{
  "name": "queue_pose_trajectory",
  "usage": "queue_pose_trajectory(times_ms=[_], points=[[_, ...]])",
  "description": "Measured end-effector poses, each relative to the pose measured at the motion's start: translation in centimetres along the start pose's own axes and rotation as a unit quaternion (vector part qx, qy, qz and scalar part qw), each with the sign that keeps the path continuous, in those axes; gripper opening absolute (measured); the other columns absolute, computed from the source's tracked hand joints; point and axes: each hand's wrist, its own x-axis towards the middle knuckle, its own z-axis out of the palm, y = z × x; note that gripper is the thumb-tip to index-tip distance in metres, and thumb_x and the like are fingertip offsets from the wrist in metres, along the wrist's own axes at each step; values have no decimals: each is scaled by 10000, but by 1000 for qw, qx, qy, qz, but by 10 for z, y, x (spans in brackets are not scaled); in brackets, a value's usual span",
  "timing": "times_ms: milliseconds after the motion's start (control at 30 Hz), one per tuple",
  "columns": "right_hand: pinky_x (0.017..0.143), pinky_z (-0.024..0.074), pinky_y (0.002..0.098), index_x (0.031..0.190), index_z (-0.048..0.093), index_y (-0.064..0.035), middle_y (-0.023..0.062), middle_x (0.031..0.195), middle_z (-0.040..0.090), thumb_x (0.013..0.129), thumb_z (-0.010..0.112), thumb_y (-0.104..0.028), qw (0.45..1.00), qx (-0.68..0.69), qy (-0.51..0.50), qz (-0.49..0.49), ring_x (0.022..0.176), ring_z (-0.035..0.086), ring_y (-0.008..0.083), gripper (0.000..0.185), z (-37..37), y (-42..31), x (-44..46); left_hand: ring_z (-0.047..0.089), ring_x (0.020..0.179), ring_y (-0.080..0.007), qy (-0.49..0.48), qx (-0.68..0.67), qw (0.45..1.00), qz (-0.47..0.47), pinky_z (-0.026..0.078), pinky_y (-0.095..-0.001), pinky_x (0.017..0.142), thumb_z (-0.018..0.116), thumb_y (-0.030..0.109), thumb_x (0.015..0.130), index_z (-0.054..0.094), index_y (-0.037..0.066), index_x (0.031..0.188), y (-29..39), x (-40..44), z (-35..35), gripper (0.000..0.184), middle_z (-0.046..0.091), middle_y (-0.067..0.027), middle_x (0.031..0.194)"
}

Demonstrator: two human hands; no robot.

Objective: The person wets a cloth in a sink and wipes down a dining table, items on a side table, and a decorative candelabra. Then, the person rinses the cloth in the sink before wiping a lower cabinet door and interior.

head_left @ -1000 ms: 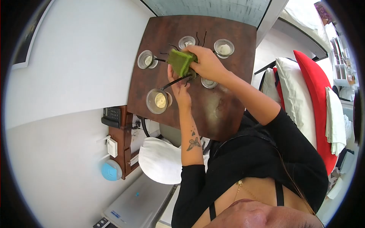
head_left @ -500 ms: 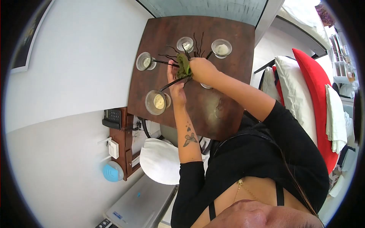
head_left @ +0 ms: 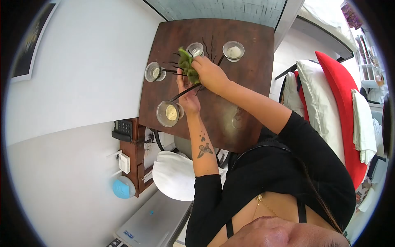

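A crumpled green cloth (head_left: 188,68) is pinched in my right hand (head_left: 210,74), over the middle of a dark branched candle holder (head_left: 186,92). Beneath it, my left hand (head_left: 188,96) reaches up beside the holder's arms; its fingers are partly hidden, and whether it grips the holder does not show. Thin dark twigs stick out around the cloth. Glass cups with pale candles surround the centre: a near one (head_left: 168,113), a left one (head_left: 155,72), a far one (head_left: 195,50) and a right one (head_left: 233,51).
The holder stands on a dark wooden table (head_left: 247,90) against a white wall. A white chair seat (head_left: 173,175) and a black telephone (head_left: 122,130) are below left. Red and white cushions (head_left: 339,103) lie on the right.
The green cloth has moved left with my right hand and changed shape. The candle holder has shifted slightly left in view. My left hand stays beneath it.
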Motion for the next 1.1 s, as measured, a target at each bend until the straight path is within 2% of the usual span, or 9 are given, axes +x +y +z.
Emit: queue_pose_trajectory(times_ms=[267,400,533,633,700,800,933,1033,1100], points=[[764,477,381,823,587,14,116,919,539,645,579,21,987,-107,-119,17,898,548,287,178,-15,1,12,414,1216,-239,1,34,999,17,328,-371,1004,446,359,834,225,46,1414,-6,-1,-4,695,397,-128,1344],[754,460,337,931,599,8,155,886,598,633,565,-1,986,128,102,21,854,582,306,301,-81,-29,43,363,1228,-195,6,67,997,26,307,-398,1000,446,384,852,255,72,1410,-7,3,-4,667,362,-73,1360],[770,458,335,950,599,4,159,903,600,633,574,-17,975,184,120,40,870,581,302,319,-116,-51,56,363,1181,-159,22,93,995,12,300,-383,972,442,394,868,289,75,1397,-6,3,-4,636,383,-5,1303],[760,460,337,920,603,-6,130,919,585,649,600,-41,990,45,128,-26,867,580,287,273,-101,-49,48,390,1187,-176,36,102,994,8,319,-370,972,411,349,879,293,76,1395,-5,3,-3,596,390,-27,1318],[751,461,351,876,609,-19,87,927,556,651,611,-38,995,-100,-25,10,898,552,268,226,-60,-31,29,367,1212,-177,22,78,997,4,283,-383,1005,426,375,866,296,85,1392,-4,4,-3,615,372,-25,1324],[745,448,350,848,613,-45,45,924,531,643,612,-59,980,-175,-3,-97,926,508,239,205,-12,-3,17,348,1236,-185,11,41,999,-6,257,-393,1038,436,379,859,299,87,1388,-4,3,-3,620,354,-25,1330],[756,427,335,824,622,-57,25,897,534,641,597,-66,966,-220,-31,-131,937,475,212,185,-12,10,10,351,1236,-193,7,54,999,1,279,-388,1030,409,346,885,300,71,1383,-6,4,-10,579,356,-26,1328],[758,409,323,796,629,-71,11,873,539,642,611,-99,920,-324,-112,-191,933,467,186,158,-19,10,8,433,1178,-209,37,117,992,21,387,-351,941,362,339,884,313,74,1386,-7,7,-8,570,416,-65,1314],[780,410,346,783,629,-58,31,845,549,619,621,-70,919,-290,-165,-212,922,488,196,164,-26,9,13,402,1192,-189,25,97,995,19,348,-350,969,376,367,893,318,76,1384,-6,7,-9,573,393,-43,1306]])
